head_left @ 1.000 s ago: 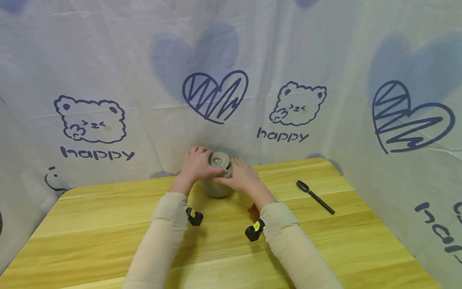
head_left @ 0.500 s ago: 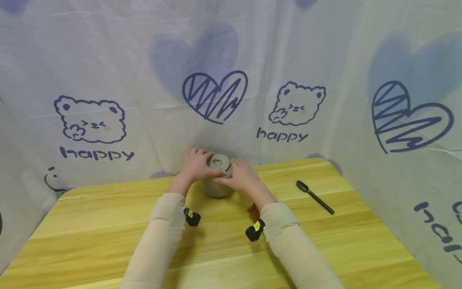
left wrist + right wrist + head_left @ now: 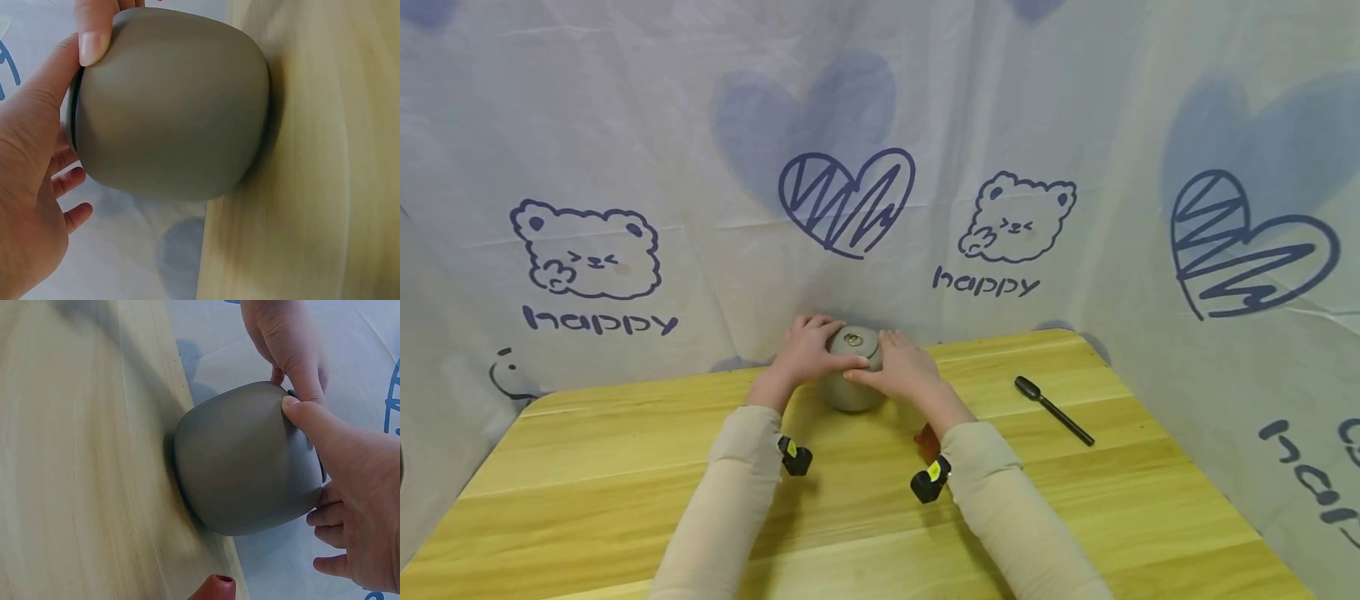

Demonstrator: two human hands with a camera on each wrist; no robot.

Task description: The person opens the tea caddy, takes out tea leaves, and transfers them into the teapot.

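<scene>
A rounded grey jar (image 3: 850, 397) stands upright near the table's back edge. Its flat grey lid (image 3: 853, 340), with a small gold-coloured mark on top, sits at the mouth; a thin dark gap shows between lid and jar in the left wrist view. My left hand (image 3: 807, 352) grips the lid from the left, thumb across the front. From the right, my right hand (image 3: 908, 367) holds the jar near its rim, with the thumb on the front (image 3: 294, 405) and the other fingers round the far side, partly hidden.
A black spoon-shaped tool (image 3: 1054, 410) lies on the wooden table (image 3: 625, 467) to the right. Beside my right wrist is a reddish-brown object (image 3: 219, 587) with a hole in its tip, mostly hidden. A white printed cloth (image 3: 737, 275) hangs behind the table.
The lid has come down from a raised, tilted position and lies lower and flatter on the jar. My left hand has lowered slightly with it; my right hand has stayed put.
</scene>
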